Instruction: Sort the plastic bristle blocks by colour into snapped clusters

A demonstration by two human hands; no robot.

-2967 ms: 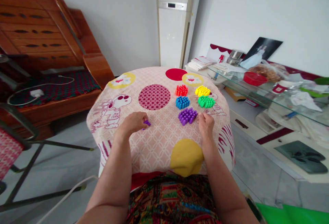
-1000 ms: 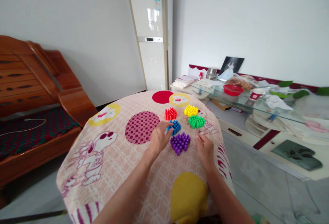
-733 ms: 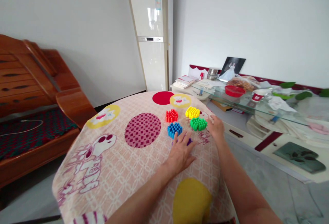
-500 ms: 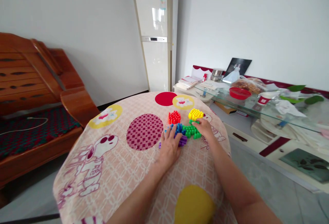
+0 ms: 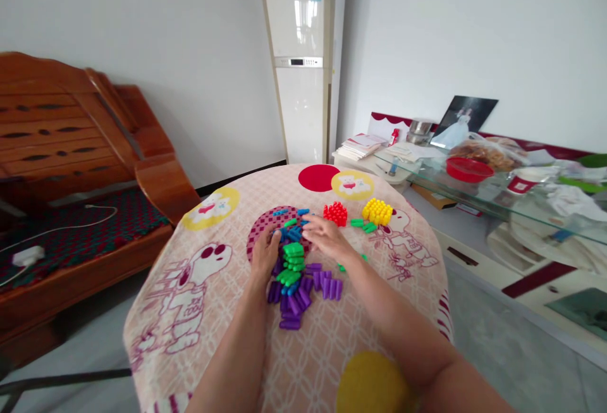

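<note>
My left hand (image 5: 266,250) rests at the left side of a loose heap of small blue plastic sticks (image 5: 293,234), thumb apart from the fingers. Across from it, my right hand (image 5: 327,236) touches the heap's right side with its fingers stretched out. Green sticks (image 5: 293,258) lie piled between my forearms. Purple sticks (image 5: 294,302) are scattered nearer to me, some standing in a small row at the right. Red sticks (image 5: 335,214) and yellow sticks (image 5: 377,212) stand in tight clusters farther back. A few green sticks lie near the yellow cluster.
A patterned cloth covers the round table (image 5: 213,324). On the left stands a wooden bench (image 5: 161,176). A tall white cabinet unit (image 5: 303,109) is behind. To the right, a glass-topped stand (image 5: 427,176) holds a red bowl (image 5: 469,170), a paper cup and papers.
The blue, green and purple clusters have been knocked into loose, spread heaps and shifted left and nearer. Both hands have moved left, now flanking the blue heap. The camera view has turned slightly left.
</note>
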